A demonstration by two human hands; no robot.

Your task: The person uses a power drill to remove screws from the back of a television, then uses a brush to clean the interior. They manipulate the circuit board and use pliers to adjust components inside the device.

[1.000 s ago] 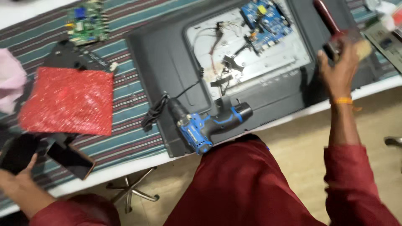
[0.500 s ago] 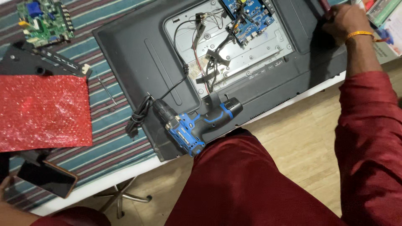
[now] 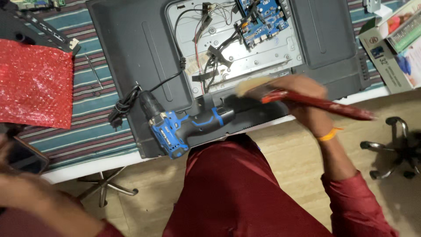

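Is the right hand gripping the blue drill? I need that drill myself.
No, the right hand holds a red-handled brush, while the drill lies untouched on the television's back panel.

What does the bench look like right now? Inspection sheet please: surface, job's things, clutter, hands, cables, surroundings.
Surface: striped cloth over the table.
Job's things: flat-panel set back up, blue circuit board exposed; brush.
Clutter: blue cordless drill, red bubble wrap, printed box.
Hands: right hand grips the brush; left hand, blurred, by a phone.
Cables: black cable coiled near the drill.
Surroundings: chair base, wood floor.
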